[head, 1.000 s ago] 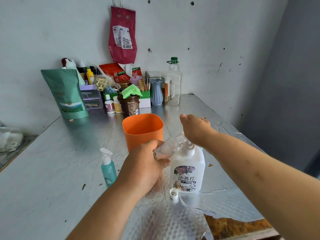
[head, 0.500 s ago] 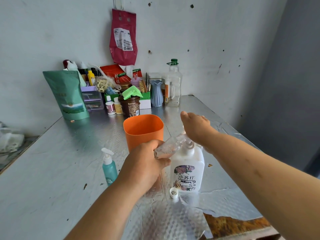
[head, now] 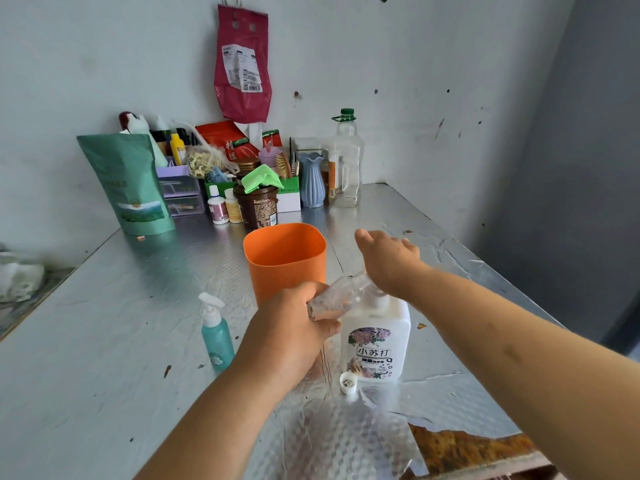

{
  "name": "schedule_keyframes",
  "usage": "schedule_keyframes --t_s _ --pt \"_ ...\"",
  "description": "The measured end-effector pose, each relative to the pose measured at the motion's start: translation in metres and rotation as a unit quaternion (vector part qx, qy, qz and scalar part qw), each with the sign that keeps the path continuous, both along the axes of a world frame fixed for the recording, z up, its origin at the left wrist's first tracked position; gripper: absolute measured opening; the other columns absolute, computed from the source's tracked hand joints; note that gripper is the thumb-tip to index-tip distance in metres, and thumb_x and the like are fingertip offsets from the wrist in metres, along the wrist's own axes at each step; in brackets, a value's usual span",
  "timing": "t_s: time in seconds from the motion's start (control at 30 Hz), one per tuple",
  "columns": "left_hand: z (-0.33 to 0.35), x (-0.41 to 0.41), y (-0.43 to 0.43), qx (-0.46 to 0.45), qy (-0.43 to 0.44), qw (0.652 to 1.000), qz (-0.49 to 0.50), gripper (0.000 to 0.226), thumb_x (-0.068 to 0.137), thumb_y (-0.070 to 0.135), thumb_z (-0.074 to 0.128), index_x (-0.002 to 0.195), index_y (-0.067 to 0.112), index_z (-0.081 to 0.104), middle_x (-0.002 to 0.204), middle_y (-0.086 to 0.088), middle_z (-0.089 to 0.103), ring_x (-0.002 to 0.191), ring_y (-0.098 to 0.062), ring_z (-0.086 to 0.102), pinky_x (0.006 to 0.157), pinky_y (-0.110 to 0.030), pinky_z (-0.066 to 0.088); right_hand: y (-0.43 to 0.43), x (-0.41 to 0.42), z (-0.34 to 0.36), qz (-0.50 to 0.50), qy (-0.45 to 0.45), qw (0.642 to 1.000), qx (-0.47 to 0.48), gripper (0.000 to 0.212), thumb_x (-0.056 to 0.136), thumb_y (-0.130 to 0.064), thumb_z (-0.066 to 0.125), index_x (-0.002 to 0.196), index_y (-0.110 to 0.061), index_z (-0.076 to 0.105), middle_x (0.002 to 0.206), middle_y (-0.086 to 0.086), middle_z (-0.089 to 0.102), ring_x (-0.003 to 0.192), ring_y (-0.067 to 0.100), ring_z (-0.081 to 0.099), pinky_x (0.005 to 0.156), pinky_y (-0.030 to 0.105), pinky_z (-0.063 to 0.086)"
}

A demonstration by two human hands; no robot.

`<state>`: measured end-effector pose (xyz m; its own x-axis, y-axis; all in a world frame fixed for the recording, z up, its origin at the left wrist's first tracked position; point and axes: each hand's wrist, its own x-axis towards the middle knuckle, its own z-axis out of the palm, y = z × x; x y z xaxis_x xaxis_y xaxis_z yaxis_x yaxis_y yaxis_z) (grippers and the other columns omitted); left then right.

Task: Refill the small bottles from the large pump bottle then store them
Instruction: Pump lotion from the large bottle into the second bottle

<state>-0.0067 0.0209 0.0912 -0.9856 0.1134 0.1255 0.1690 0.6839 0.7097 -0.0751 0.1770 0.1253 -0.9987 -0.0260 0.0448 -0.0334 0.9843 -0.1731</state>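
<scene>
Clear and tilted, the small bottle (head: 337, 294) sits gripped in the left hand (head: 294, 330), neck slanting up-right toward the top of the pump bottle (head: 375, 341), which the right hand (head: 388, 261) presses, fingers straight.

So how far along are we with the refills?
Done: a white cap lies off beside the large pump bottle. In hand: the left hand holds the clear small bottle tilted at the nozzle while the right hand presses the pump. Left: recapping, storing; the teal bottle stands untouched, its fill unclear.
</scene>
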Motion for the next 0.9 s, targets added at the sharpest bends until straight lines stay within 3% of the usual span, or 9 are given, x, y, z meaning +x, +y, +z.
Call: schedule_keyframes --t_s 0.13,0.3,0.43,0.53,0.67,0.77,0.83,0.9 --pt "0.001 0.003 0.0 0.006 -0.003 1.0 0.001 0.033 0.084 0.032 0.074 0.116 0.037 0.065 0.103 0.015 0.071 0.096 -0.012 0.065 0.087 -0.035 0.053 -0.002 0.003 0.001 0.003 -0.004 1.0 -0.017 0.059 0.088 0.004 0.023 0.144 -0.017 0.021 0.137 0.016 0.041 0.128 0.037 0.039 0.115 0.054 0.018" --pt "0.008 0.003 0.0 0.002 0.009 1.0 -0.004 0.029 0.085 0.032 0.073 0.113 0.039 0.065 0.101 0.018 0.069 0.094 -0.007 0.064 0.085 -0.032 0.053 0.001 0.01 0.016 0.003 0.021 0.999 -0.043 0.047 0.094 -0.002 0.023 0.139 -0.014 0.02 0.124 0.019 0.046 0.117 0.037 0.044 0.11 0.052 0.027" --pt "0.011 0.002 -0.001 0.003 0.011 1.0 -0.008 0.029 0.085 0.032 0.073 0.112 0.039 0.064 0.103 0.018 0.069 0.096 -0.007 0.063 0.086 -0.032 0.052 0.0 0.009 0.02 0.0 0.017 0.998 -0.059 0.051 0.094 -0.002 0.023 0.143 -0.014 0.016 0.108 0.019 0.044 0.103 0.032 0.045 0.107 0.052 0.029" --pt "0.01 0.003 -0.001 0.002 0.013 1.0 -0.009 0.029 0.085 0.032 0.073 0.112 0.038 0.065 0.103 0.018 0.069 0.095 -0.008 0.063 0.086 -0.033 0.052 -0.001 0.008 0.018 0.008 0.006 0.998 -0.057 0.053 0.095 0.0 0.024 0.144 -0.016 0.015 0.108 0.017 0.046 0.11 0.034 0.048 0.105 0.052 0.031" --pt "0.009 0.002 -0.002 0.004 0.013 1.0 -0.011 0.028 0.085 0.033 0.073 0.112 0.038 0.065 0.1 0.019 0.069 0.093 -0.007 0.064 0.085 -0.033 0.053 0.0 0.006 0.015 0.013 -0.004 0.998 -0.055 0.045 0.094 0.0 0.024 0.137 -0.014 0.024 0.072 0.001 0.03 0.091 0.025 0.04 0.098 0.047 0.036" --pt "0.006 0.001 -0.001 0.007 0.013 1.0 -0.008 0.029 0.084 0.032 0.074 0.111 0.038 0.066 0.098 0.018 0.07 0.092 -0.007 0.064 0.084 -0.034 0.053 0.0 0.005 0.013 0.015 -0.006 0.999 -0.048 0.036 0.093 0.001 0.025 0.125 -0.016 0.032 0.069 0.0 0.025 0.087 0.023 0.037 0.082 0.042 0.033" --pt "0.003 0.0 -0.001 0.011 0.01 1.0 -0.002 0.029 0.083 0.031 0.075 0.11 0.037 0.066 0.096 0.017 0.071 0.091 -0.008 0.065 0.083 -0.035 0.054 -0.001 0.003 0.009 0.006 0.003 0.999 -0.051 0.031 0.093 0.001 0.024 0.111 -0.022 0.03 0.07 0.002 0.026 0.088 0.024 0.036 0.092 0.047 0.036" --pt "0.001 -0.001 -0.001 0.014 0.003 1.0 0.0 0.029 0.083 0.03 0.075 0.109 0.037 0.067 0.095 0.016 0.071 0.09 -0.009 0.066 0.083 -0.036 0.054 -0.002 0.003 0.005 -0.016 0.001 0.997 -0.071 0.036 0.092 0.001 0.024 0.12 -0.02 0.034 0.078 0.005 0.031 0.092 0.026 0.039 0.103 0.051 0.032"
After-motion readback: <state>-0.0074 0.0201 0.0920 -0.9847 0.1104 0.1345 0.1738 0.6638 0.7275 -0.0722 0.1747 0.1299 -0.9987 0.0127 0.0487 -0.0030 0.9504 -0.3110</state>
